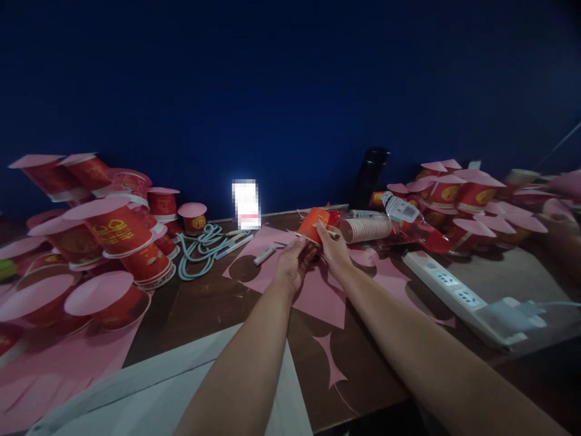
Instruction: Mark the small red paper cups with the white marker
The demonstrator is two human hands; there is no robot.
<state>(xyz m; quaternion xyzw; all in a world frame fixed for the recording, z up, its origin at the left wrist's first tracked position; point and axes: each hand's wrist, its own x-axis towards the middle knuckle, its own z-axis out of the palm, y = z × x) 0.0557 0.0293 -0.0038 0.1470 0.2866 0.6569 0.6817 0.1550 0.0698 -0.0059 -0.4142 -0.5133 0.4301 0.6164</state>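
Observation:
My left hand [293, 261] is closed around the base of a red paper cup [313, 224], holding it tilted above a pink paper sheet [313, 290] on the brown table [204, 309]. My right hand [333, 245] pinches a thin pen [333, 234] beside the cup's rim, its fingers pressed together and touching the cup. The pink sheet has round holes cut out of it.
Red cups capped with pink paper discs are piled at the left [113, 224] and at the back right [472, 194]. A stack of cups [365, 229] lies on its side, with a plastic bottle [402, 212], a black flask [370, 175], scissors [202, 248] and a white power strip [454, 290] nearby.

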